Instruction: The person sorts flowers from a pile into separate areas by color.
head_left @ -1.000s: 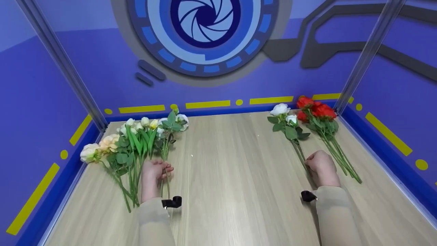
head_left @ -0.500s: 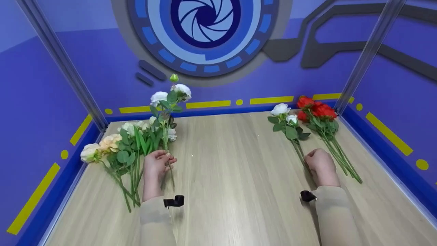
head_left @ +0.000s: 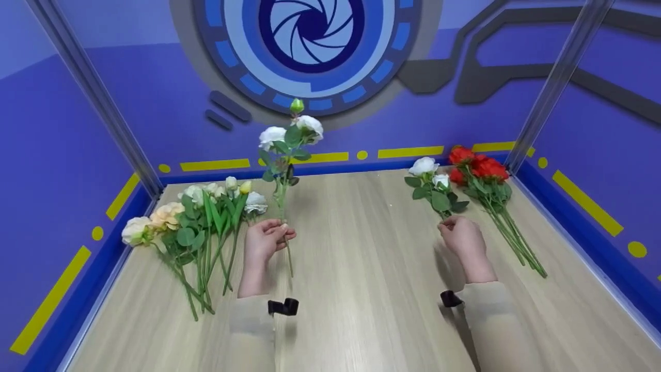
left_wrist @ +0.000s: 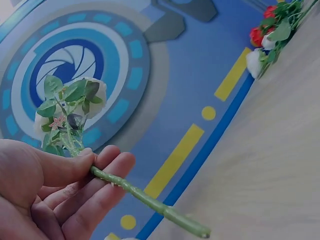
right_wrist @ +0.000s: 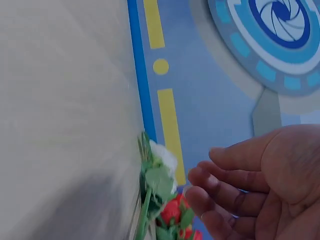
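My left hand [head_left: 263, 242] pinches the stem of a white rose [head_left: 309, 128] between thumb and fingers. The rose stands upright above the table, two blooms and a green bud at its top. In the left wrist view its green stem [left_wrist: 145, 196] runs out past the fingertips. To the right, my right hand [head_left: 465, 240] hovers over the stems of white roses [head_left: 424, 165] that lie on the table. Its fingers are loosely bent with nothing between them, and a gap shows between thumb and fingers in the right wrist view.
On the left side of the table [head_left: 351, 289] lie peach flowers [head_left: 166, 216], white and yellow tulips [head_left: 245, 187] and another white flower [head_left: 255, 202]. Red flowers [head_left: 489, 168] lie at the back right. Blue-purple panels wall the table at the back and both sides.
The white rose in my left hand has been raised from the pile and carried right. My right hand has left the rose stems, shifting slightly up and left.
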The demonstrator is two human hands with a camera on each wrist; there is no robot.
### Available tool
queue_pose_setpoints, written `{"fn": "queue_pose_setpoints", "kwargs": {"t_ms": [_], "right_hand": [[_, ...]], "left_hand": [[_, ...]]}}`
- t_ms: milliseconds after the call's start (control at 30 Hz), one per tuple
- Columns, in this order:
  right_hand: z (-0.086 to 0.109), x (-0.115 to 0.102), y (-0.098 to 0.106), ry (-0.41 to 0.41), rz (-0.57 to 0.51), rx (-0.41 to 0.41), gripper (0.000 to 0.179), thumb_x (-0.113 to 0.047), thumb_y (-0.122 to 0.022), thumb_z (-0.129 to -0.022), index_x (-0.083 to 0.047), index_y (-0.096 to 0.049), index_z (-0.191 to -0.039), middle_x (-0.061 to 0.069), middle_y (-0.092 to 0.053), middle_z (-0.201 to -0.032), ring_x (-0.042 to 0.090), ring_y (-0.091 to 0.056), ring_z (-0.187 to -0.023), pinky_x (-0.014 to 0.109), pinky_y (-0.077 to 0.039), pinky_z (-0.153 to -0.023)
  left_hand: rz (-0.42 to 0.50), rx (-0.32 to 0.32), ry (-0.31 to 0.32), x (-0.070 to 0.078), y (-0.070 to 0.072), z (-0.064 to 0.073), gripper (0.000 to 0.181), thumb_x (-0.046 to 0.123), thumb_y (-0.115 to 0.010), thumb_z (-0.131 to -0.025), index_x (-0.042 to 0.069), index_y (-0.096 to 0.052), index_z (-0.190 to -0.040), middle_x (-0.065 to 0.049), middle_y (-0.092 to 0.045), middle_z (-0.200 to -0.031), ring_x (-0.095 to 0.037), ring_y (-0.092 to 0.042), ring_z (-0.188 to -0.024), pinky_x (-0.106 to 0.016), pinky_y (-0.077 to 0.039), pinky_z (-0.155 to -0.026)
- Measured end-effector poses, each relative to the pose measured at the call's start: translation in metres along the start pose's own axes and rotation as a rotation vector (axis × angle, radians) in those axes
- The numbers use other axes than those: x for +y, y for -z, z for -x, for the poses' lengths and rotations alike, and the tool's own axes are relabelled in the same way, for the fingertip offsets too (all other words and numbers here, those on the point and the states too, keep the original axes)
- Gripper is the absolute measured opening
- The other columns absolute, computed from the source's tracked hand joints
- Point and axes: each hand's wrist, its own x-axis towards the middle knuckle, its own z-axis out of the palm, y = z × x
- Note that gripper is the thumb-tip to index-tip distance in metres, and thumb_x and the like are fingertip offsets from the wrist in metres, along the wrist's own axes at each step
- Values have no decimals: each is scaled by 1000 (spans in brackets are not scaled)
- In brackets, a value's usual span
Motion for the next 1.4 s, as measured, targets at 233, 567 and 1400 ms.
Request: {"fn": "queue_pose_setpoints", "kwargs": {"t_ms": [233, 567, 1400], "right_hand": [[10, -32, -30, 157, -52, 17, 19, -12, -63, -99, 1, -75, -105, 18, -77, -96, 30, -72, -84, 45, -57, -76], [43, -86, -85, 249, -334, -174, 9, -5, -70, -96, 1, -77, -95, 11, -76, -83, 14, -69, -70, 25, -58, -63], [69, -106, -104, 321, -483, -338, 7, 2, -73, -91, 4, -68, -87, 18, -76, -76, 9, -66, -58, 18, -53, -53]], "left_hand": [[-14, -77, -36, -6, -30, 5, 18, 0, -63, -100, -10, -65, -115, -18, -79, -95, -14, -77, -79, -23, -62, -65], [29, -180, -62, -14, -69, 14, 17, -2, -63, -99, -12, -64, -113, -22, -78, -97, -17, -78, -82, -27, -64, -73], [-29, -312, -80, -24, -104, 30, 27, 0, -68, -97, -14, -63, -120, -27, -76, -106, -28, -79, -93, -32, -64, -78]]}}
